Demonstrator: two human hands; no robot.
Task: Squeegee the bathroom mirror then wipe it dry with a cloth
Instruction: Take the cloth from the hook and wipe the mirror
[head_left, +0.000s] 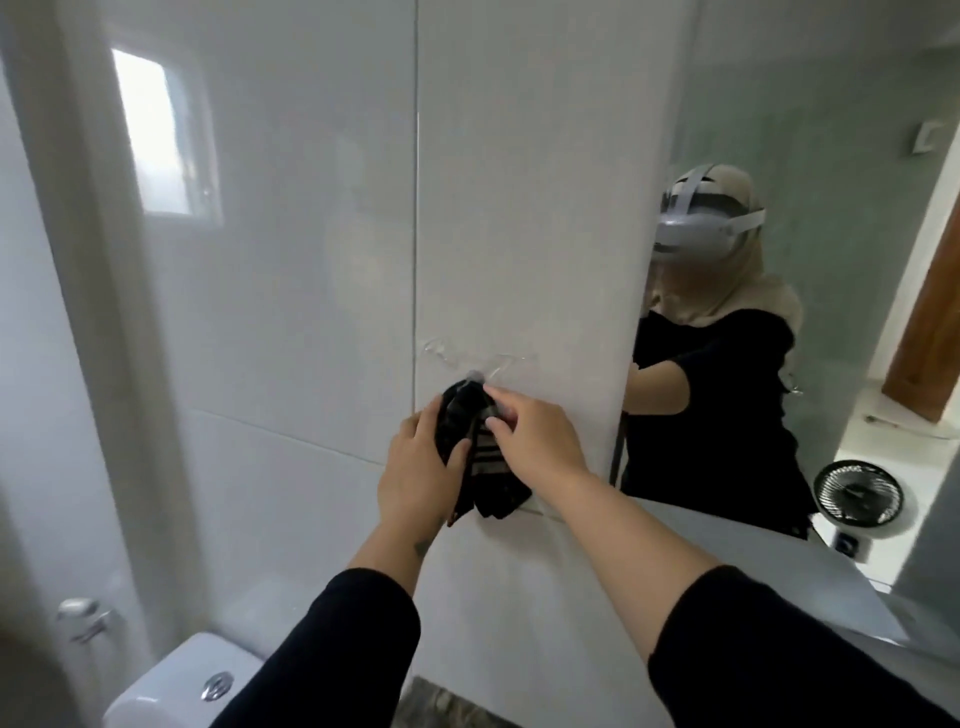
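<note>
Sleeves: two dark sleeves are seen nearest, reaching forward.
Toilet (176, 686): seen at lower left, well apart from the work.
Left hand (415, 467): closed round the left side of the cloth (480, 457), thumb laid across its front.
Right hand (535, 441): fingertips pinched on the upper part of the cloth.
Cloth: dark, striped, bunched; held against the wall tile (519, 208), directly below a clear hook (475, 375), which it appears to touch.
Mirror (831, 156): set to the right, beyond the tile edge; a fan (857, 493) and the person are reflected.
Squeegee: not in view.
Progress: cannot be settled; the cloth is either being taken from the hook or being hung up. No streaks can be made out on the mirror.
</note>
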